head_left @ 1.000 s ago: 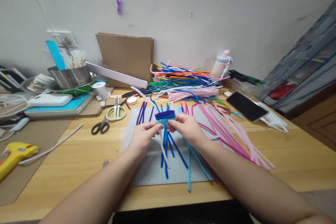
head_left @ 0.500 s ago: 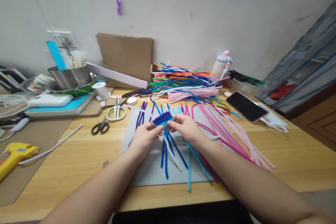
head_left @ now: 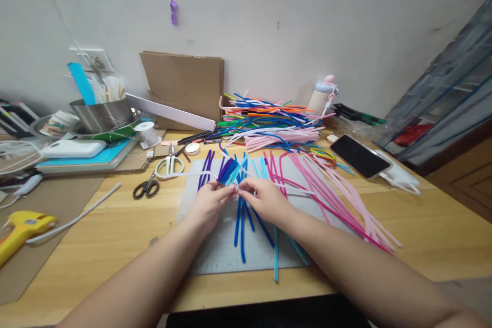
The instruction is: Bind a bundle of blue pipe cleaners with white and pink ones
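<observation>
Over the grey mat (head_left: 215,256), both hands meet at their fingertips around a small flat bundle of purple, blue and light-blue pipe cleaners (head_left: 228,170). My left hand (head_left: 210,202) pinches the bundle's lower edge. Thumb and fingers of my right hand (head_left: 261,196) are closed on a white pipe cleaner at that same edge; only a bit of it shows between the fingertips. Another white length (head_left: 188,174) sticks out leftward past the bundle. Loose dark-blue pipe cleaners (head_left: 242,236) lie below the hands, and pink ones (head_left: 326,184) fan out to the right.
Two pairs of scissors, one white-handled (head_left: 169,166) and one black-handled (head_left: 146,188), lie left of the mat. A yellow glue gun (head_left: 28,228) is at far left. Behind are a pile of pipe cleaners (head_left: 277,118) and cardboard (head_left: 184,89). A phone (head_left: 360,156) lies at right.
The bundle has tilted, so its strands now point up and away. My fingertips have come closer together at its lower edge, and the white end that hung down now points elsewhere.
</observation>
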A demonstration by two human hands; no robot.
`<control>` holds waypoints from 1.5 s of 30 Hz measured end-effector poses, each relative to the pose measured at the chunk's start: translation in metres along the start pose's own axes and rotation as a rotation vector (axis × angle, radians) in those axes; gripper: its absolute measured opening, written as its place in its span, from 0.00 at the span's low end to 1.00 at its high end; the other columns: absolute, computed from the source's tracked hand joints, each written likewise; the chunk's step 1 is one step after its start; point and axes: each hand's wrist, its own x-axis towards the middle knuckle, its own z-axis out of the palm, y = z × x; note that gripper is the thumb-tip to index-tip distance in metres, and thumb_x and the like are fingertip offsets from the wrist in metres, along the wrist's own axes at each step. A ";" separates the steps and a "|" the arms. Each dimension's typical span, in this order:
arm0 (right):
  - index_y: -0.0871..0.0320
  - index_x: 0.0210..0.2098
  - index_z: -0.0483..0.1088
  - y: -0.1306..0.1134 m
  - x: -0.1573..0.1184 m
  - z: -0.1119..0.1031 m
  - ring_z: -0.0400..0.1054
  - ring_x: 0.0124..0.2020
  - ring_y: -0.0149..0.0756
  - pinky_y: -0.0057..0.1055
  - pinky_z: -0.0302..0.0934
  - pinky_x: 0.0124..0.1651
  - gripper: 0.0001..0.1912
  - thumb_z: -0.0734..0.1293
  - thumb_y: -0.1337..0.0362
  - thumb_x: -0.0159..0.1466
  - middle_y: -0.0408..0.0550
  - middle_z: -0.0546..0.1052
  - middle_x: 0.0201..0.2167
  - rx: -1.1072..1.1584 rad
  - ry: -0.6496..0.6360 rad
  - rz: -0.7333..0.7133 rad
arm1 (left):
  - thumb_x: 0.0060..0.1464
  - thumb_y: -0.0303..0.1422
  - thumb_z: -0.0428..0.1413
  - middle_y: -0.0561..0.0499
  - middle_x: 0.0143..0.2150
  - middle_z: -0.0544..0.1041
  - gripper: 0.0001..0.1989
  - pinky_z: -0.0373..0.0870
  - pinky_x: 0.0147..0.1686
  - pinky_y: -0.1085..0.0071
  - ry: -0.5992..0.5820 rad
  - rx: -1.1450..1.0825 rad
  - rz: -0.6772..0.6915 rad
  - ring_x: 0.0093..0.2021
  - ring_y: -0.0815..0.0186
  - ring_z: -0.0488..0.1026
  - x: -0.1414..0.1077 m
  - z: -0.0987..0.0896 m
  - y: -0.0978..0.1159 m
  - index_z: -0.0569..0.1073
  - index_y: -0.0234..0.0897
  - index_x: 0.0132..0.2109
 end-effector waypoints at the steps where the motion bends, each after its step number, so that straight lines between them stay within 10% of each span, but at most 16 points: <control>1: 0.56 0.34 0.69 0.001 0.000 0.001 0.66 0.29 0.32 0.27 0.56 0.32 0.07 0.60 0.63 0.61 0.44 0.74 0.28 0.006 -0.002 0.003 | 0.36 0.23 0.63 0.49 0.25 0.76 0.10 0.71 0.31 0.77 -0.003 -0.004 0.001 0.28 0.70 0.73 0.000 0.000 0.000 0.69 0.30 0.27; 23: 0.58 0.30 0.70 -0.001 0.001 -0.007 0.65 0.27 0.32 0.27 0.55 0.31 0.07 0.60 0.65 0.60 0.44 0.73 0.25 -0.090 0.032 -0.033 | 0.34 0.25 0.65 0.54 0.23 0.72 0.13 0.70 0.29 0.77 0.060 -0.032 0.020 0.27 0.71 0.72 0.004 -0.004 -0.003 0.66 0.32 0.26; 33: 0.58 0.34 0.67 0.002 0.007 -0.017 0.64 0.38 0.38 0.36 0.54 0.44 0.09 0.62 0.59 0.59 0.48 0.72 0.33 -0.113 0.327 0.058 | 0.32 0.25 0.65 0.54 0.23 0.72 0.14 0.69 0.28 0.77 0.039 0.029 -0.019 0.25 0.73 0.71 0.000 0.001 -0.003 0.66 0.32 0.25; 38: 0.60 0.26 0.65 0.010 0.015 -0.015 0.66 0.28 0.32 0.30 0.59 0.35 0.10 0.62 0.59 0.57 0.44 0.72 0.23 0.424 0.099 0.202 | 0.39 0.29 0.63 0.50 0.26 0.73 0.10 0.67 0.24 0.78 -0.140 0.174 -0.092 0.25 0.72 0.71 -0.005 0.000 -0.001 0.70 0.32 0.30; 43: 0.61 0.24 0.67 0.011 0.017 -0.020 0.66 0.25 0.32 0.30 0.60 0.33 0.09 0.64 0.60 0.55 0.46 0.73 0.22 0.481 0.094 0.279 | 0.46 0.40 0.56 0.46 0.25 0.75 0.13 0.50 0.11 0.79 -0.666 0.623 -0.425 0.16 0.72 0.66 -0.029 0.001 0.025 0.73 0.33 0.31; 45: 0.61 0.25 0.67 0.010 0.017 -0.021 0.66 0.24 0.32 0.30 0.60 0.32 0.09 0.64 0.61 0.55 0.46 0.73 0.21 0.459 0.052 0.278 | 0.45 0.39 0.57 0.48 0.23 0.74 0.10 0.49 0.12 0.78 -0.716 0.654 -0.358 0.14 0.74 0.62 -0.038 0.003 0.039 0.73 0.35 0.29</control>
